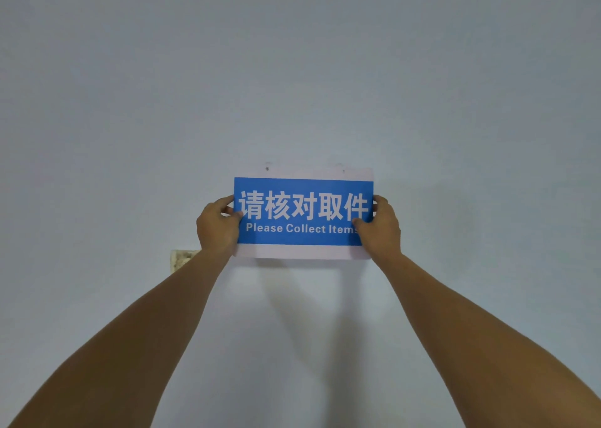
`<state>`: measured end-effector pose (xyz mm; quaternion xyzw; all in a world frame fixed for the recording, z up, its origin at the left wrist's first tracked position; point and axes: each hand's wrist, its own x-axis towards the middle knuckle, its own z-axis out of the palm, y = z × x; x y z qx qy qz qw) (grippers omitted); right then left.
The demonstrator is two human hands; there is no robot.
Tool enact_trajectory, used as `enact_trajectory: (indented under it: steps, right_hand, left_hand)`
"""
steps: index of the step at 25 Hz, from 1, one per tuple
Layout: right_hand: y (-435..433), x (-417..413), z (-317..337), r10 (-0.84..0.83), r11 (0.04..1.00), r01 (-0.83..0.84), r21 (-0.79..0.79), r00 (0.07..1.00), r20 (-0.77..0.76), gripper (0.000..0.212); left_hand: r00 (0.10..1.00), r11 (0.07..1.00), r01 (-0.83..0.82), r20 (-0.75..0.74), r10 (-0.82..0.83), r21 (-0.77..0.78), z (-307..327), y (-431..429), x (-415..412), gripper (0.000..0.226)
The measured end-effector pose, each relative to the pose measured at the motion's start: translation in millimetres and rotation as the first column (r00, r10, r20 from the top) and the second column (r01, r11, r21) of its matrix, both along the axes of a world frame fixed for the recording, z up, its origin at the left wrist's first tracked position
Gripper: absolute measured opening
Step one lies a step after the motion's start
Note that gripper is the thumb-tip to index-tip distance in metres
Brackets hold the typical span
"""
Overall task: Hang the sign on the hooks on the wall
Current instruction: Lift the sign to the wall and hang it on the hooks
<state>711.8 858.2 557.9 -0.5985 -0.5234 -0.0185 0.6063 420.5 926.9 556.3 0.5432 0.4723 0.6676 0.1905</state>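
A blue sign with white Chinese characters and the words "Please Collect Items" is held flat against the pale wall. It has a clear border. My left hand grips its left edge, thumb on the front. My right hand grips its right edge the same way. Two small hooks show at the sign's top border, the left hook and the right hook, each at a hole in the border. Whether the sign hangs on them I cannot tell.
A worn, pale patch or plate sits on the wall just below and left of the sign, partly behind my left forearm. The wall is plain grey-blue all around.
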Motion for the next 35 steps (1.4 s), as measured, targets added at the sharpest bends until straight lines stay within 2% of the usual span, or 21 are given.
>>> enact_trajectory:
  steps: [17, 35]
  right_hand:
    - [13, 7, 5, 0.009, 1.0, -0.009, 0.029, 1.0, 0.008, 0.055]
    - [35, 3, -5, 0.011, 1.0, -0.011, 0.007, 1.0, 0.008, 0.052]
  left_hand:
    - [0.996, 0.997, 0.067, 0.059, -0.065, -0.03, -3, 26, 7, 0.037]
    - [0.997, 0.995, 0.065, 0.037, -0.062, -0.077, -6, 49, 4, 0.038]
